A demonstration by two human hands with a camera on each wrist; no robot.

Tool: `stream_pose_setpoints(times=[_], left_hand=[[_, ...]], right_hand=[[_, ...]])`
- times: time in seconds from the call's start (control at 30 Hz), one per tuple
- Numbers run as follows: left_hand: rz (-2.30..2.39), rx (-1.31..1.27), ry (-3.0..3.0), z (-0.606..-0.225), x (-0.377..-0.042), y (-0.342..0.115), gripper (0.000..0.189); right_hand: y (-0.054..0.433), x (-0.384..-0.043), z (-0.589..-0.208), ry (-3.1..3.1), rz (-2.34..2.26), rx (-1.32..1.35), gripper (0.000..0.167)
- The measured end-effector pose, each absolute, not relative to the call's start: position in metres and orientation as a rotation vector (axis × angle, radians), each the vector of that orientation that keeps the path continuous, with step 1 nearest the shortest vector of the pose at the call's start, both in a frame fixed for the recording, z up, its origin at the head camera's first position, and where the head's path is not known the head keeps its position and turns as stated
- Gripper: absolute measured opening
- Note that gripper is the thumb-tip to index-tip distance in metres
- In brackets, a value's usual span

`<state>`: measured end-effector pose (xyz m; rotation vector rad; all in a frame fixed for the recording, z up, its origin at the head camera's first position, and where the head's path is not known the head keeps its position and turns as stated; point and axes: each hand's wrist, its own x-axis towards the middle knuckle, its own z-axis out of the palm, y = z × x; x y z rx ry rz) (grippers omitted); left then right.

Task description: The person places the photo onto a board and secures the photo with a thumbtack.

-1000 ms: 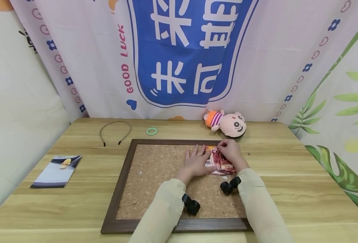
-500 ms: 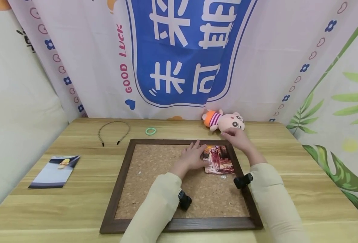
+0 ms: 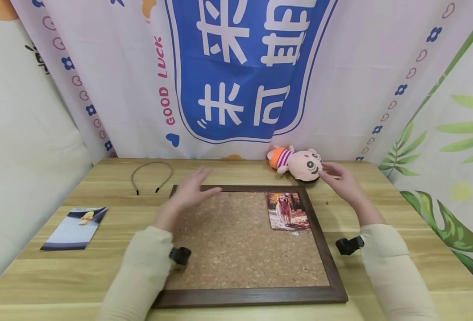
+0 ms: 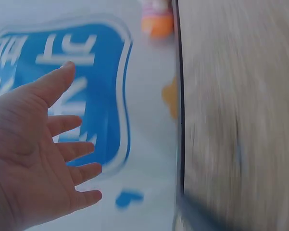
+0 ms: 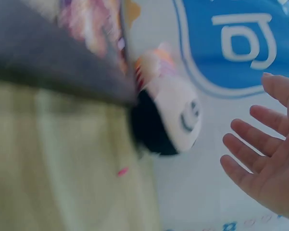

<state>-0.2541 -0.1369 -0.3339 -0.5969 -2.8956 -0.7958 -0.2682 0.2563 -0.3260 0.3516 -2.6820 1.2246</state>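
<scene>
A photo of a golden dog (image 3: 288, 211) lies at the upper right corner of the brown-framed corkboard (image 3: 240, 249), with a small pale dot near its top edge. My left hand (image 3: 190, 191), blurred, is over the board's upper left corner, and the green ring behind it is hidden. In the left wrist view that hand (image 4: 33, 149) has its fingers spread and holds nothing. Off the board's right side, my right hand (image 3: 342, 183) overlaps the head of a plush doll (image 3: 300, 165). Its fingers are extended and its palm is bare in the right wrist view.
A dark braided headband (image 3: 152, 167) lies at the back left of the wooden table (image 3: 401, 267). Farther left is a second picture card (image 3: 76, 229), mostly pale blue. Right of the board sits a small pink thing (image 5: 122, 171). A printed curtain (image 3: 236, 89) hangs behind.
Both hands have left the photo. The left hand lifted off it and swung left over the board's far corner; the right moved right, off the board. The photo stays in place.
</scene>
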Motion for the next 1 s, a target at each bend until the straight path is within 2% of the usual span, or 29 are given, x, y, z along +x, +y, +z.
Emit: stream_pose_setpoints(times=[0.2, 0.3, 0.57, 0.8, 1.0], left_hand=[[-0.885, -0.484, -2.798, -0.332, -0.236, -0.210, 0.066], [-0.962, -0.394, -2.805, -0.334, -0.225, -0.247, 0.071], [-0.989, -0.012, -2.838, -0.345, -0.195, -0.334, 0.080], [-0.817, 0.136, -2.802, -0.374, -0.190, -0.372, 0.078], [-0.760, 0.347, -2.924, -0.386, -0.190, -0.382, 0.084]], right_hand=[[0.279, -0.266, -0.349, -2.660, 1.211, 0.275, 0.048], [0.286, -0.268, -0.362, -2.647, 1.225, 0.258, 0.043], [0.301, -0.269, -0.394, -2.753, 1.167, 0.231, 0.034], [0.313, -0.270, -0.407, -2.769, 1.172, 0.169, 0.032], [0.310, -0.269, -0.412, -2.722, 1.063, 0.176, 0.021]])
